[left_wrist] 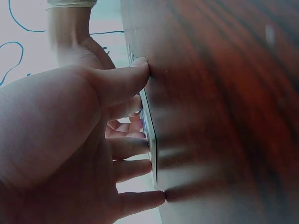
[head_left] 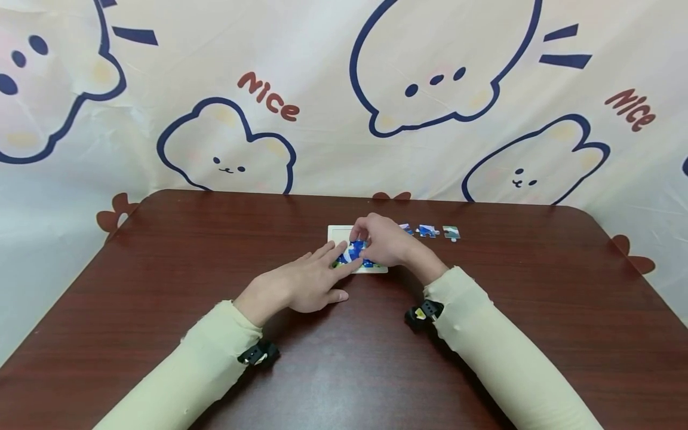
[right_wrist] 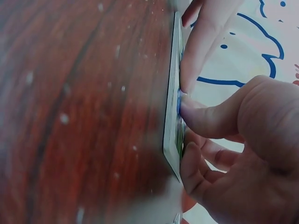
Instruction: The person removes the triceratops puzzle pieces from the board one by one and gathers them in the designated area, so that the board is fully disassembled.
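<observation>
A small white-framed jigsaw tray [head_left: 338, 233] lies on the table, partly filled with blue, white and green pieces. My left hand [head_left: 309, 280] is spread flat over its left and near side, fingers straight, with fingertips on the tray and thumb out toward the near table. From the right, my right hand [head_left: 384, 239] reaches over the tray with curled fingers. Its thumb and fingertips pinch a blue puzzle piece [head_left: 357, 245] at the picture's surface. In the right wrist view, the thumb of the right hand [right_wrist: 261, 135] presses down at the tray's edge; the hand hides part of the picture.
Right of the tray lie loose puzzle pieces: one [head_left: 406, 228] partly behind the right hand, a blue-and-white one [head_left: 428, 231] and a greenish one [head_left: 451, 233]. A brown wooden table [head_left: 344, 364] carries everything. Behind its far edge hangs a cartoon-printed cloth [head_left: 322, 161].
</observation>
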`<state>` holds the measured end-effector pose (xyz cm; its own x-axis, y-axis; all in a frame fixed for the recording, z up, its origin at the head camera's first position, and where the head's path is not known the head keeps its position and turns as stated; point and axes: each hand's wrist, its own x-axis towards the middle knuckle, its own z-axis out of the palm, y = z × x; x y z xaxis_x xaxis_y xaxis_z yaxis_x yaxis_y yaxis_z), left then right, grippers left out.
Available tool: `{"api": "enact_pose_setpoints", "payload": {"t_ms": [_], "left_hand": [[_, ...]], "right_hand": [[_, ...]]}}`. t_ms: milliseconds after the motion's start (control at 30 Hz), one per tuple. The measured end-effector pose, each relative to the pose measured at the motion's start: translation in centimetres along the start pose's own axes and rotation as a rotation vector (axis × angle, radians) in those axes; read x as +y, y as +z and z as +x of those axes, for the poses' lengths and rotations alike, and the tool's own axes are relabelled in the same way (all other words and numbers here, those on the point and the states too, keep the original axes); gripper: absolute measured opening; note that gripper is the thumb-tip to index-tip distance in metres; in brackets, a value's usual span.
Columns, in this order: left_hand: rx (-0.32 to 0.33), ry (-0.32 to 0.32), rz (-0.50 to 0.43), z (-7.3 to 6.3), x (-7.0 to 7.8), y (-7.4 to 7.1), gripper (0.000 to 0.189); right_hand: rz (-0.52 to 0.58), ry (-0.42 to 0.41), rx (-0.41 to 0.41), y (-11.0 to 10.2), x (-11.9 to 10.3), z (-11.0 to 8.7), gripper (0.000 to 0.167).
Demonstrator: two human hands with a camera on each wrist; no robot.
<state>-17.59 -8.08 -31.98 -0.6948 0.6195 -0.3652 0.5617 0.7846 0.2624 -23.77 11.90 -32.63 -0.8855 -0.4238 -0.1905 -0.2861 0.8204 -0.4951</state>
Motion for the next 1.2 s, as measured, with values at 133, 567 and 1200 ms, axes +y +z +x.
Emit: {"api": "enact_pose_setpoints", "payload": {"t_ms": [133,567,1200], "left_hand": [[0.001,-0.001,0.002,-0.05,-0.01,0.01,0.070],[-0.004,0.010,0.002,0.06,-0.17,-0.04,0.071],[0.026,0.031,0.039,0.02,-0.28,-0.20,0.070]], "right_hand": [[-0.030,0.012,0.003,0.16,-0.30,0.16,0.029],[-0.007,0.030,0.015,0.21,-0.30,0.30,0.035],[0.092,-0.004,0.052,0.28,0.18,-0.10,0.038]]}}
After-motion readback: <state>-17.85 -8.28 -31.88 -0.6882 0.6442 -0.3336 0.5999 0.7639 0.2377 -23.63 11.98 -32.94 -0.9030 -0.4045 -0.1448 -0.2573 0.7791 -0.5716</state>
